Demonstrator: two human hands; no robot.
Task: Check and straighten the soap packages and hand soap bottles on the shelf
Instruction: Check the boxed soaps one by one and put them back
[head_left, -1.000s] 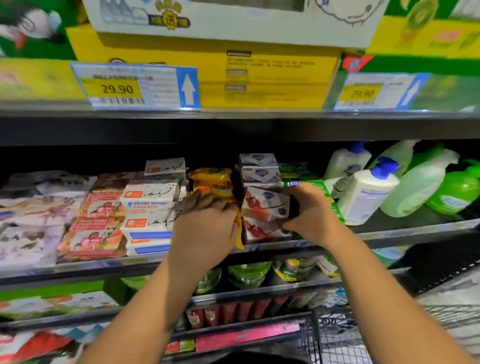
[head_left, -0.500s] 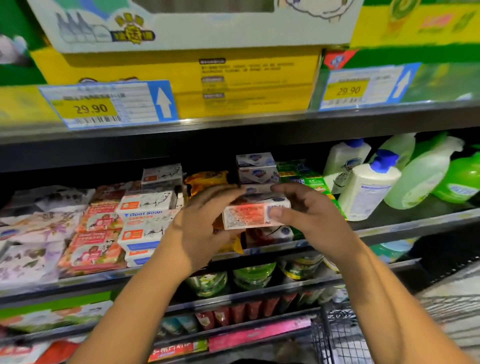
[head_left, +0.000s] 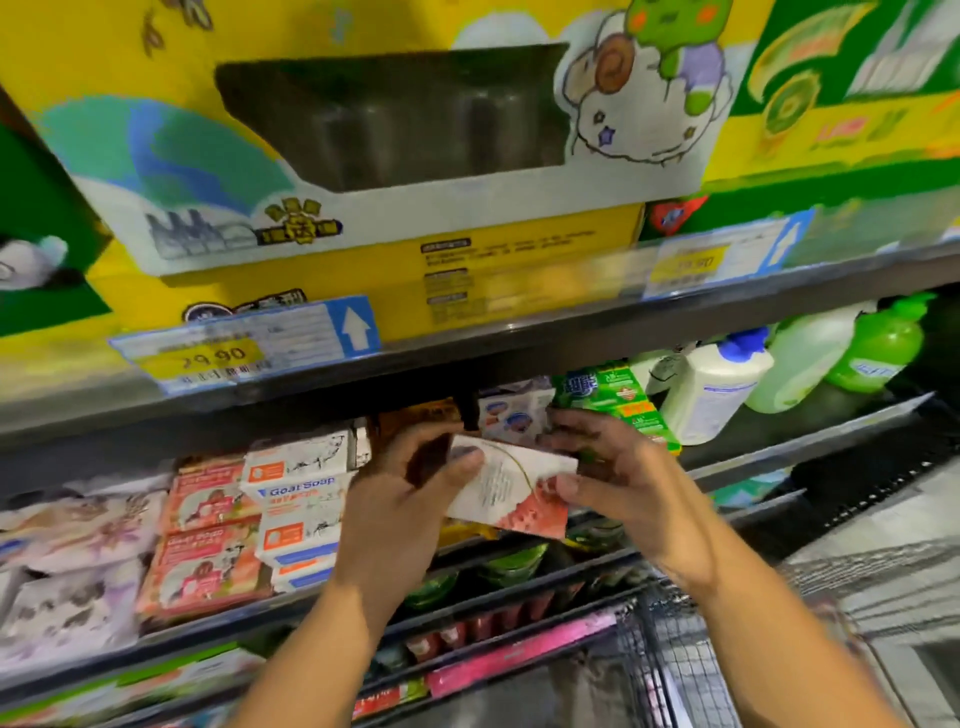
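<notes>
A white and red soap box (head_left: 506, 488) is held up in front of the middle shelf (head_left: 810, 447), tilted with its printed back toward me. My left hand (head_left: 410, 499) pinches its left end and my right hand (head_left: 623, 483) pinches its right end. Behind the hands lie white soap boxes with blue logos (head_left: 511, 413) and a green package (head_left: 618, 397). Goat Soap boxes (head_left: 301, 493) are stacked to the left. Hand soap bottles stand at the right: a white one with a blue pump (head_left: 717, 384) and a green one (head_left: 880, 345).
Large yellow boxes (head_left: 363, 171) fill the upper shelf above blue price tags (head_left: 244, 348). Pink-and-white soap packs (head_left: 78, 561) lie at the far left. Lower shelves hold green pouches (head_left: 511, 564). A wire cart (head_left: 670, 665) stands at the bottom right.
The soap box has been turned in both hands, from showing its red-labelled side to its printed back, and tilted. The view has swung upward.
</notes>
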